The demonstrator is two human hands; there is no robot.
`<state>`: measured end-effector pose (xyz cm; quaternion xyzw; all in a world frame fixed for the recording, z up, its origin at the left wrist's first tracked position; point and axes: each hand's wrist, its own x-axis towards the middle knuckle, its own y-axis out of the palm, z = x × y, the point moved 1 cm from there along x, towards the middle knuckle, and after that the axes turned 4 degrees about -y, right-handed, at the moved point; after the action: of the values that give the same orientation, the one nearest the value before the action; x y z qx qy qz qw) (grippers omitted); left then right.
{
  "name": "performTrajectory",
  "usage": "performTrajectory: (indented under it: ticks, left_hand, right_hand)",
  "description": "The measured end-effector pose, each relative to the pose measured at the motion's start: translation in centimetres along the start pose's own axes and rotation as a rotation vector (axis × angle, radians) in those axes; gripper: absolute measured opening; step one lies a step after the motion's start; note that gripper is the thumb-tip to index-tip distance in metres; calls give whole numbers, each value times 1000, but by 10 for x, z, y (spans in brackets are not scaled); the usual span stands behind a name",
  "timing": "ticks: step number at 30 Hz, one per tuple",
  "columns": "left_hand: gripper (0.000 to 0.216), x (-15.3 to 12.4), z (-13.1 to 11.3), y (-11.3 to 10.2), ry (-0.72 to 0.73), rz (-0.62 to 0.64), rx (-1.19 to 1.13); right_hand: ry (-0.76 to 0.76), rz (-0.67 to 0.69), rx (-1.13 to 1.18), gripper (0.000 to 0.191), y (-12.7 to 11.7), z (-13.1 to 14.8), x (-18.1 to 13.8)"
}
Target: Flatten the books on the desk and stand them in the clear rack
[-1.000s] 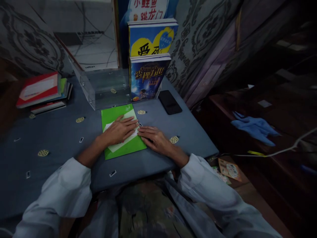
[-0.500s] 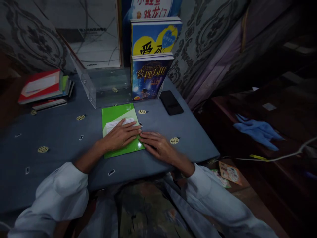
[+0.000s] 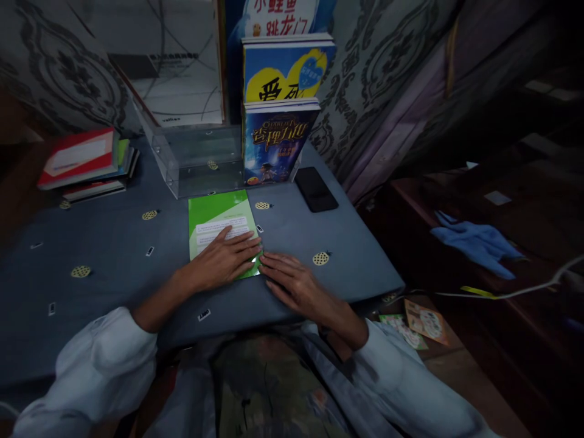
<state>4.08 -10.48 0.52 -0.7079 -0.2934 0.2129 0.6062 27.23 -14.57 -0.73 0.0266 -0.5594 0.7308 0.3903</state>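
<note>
A thin green book (image 3: 210,208) lies flat on the grey tablecloth in front of me, a white text label across its cover. My left hand (image 3: 225,258) rests palm down over its lower part, fingers stretched out to the right and holding nothing. At the book's lower right edge is my right hand (image 3: 292,281), its fingers extended and lying low against that edge and the cloth. The fingertips of both hands are close together. Much of the lower half of the book is hidden under my left hand.
Behind the green book stands a clear acrylic rack (image 3: 207,179) with a blue book (image 3: 276,146) and others upright in it. A black phone (image 3: 316,189) lies right of it. A book stack (image 3: 86,163) sits at left. A blue cloth (image 3: 474,242) lies off to the right.
Both hands have slid slightly down toward me along the book. More of the white label shows now, and the book's lower right corner looks less exposed.
</note>
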Motion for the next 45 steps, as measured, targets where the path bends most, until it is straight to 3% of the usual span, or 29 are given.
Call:
performTrajectory:
  ticks: [18,25,35,45]
  left_hand:
    - [52,-30,-100,33,-407,-143,106]
    - [55,-35,-103,34,-398,-172,99]
    - [55,-63,-108,33,-465,-175,154]
    - [55,-99,-106,29,-644,-210,249]
  right_hand:
    - [80,-42,-54,51,11,21,-21]
    - [87,-39,-44,52,14,19,-23]
    - [71,-59,-78,51,15,18,-23]
    - [70,-41,-83,50,14,17,-27]
